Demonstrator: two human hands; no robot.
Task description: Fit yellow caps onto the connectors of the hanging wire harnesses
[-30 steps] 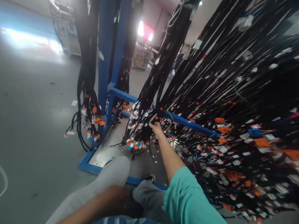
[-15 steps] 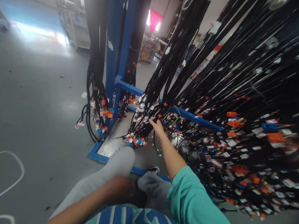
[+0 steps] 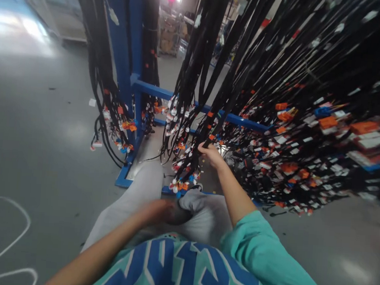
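Observation:
My right hand [image 3: 211,154] reaches forward to a hanging black wire harness [image 3: 193,155], its thumb and fingers closed on the bundle just above the connectors. White, orange and blue connectors [image 3: 182,185] dangle at that bundle's lower end, near my knees. Low over my lap is my left hand [image 3: 161,211], smeared by motion, so its fingers cannot be made out. A dark shape [image 3: 181,215] lies beside it, too blurred to name. Just left of the held bundle hangs another harness [image 3: 175,119] with white connectors.
A blue metal frame [image 3: 167,92] with a post and low rails stands before me. A dense mass of harnesses [image 3: 294,137] fills the right side. More cables [image 3: 106,106] hang outside the post at left. A white line [image 3: 24,222] curves across the grey floor.
The view has shifted and the frame appears nearer. My right hand has drawn the harness slightly towards me, its connectors now lower. My left hand stays low and blurred.

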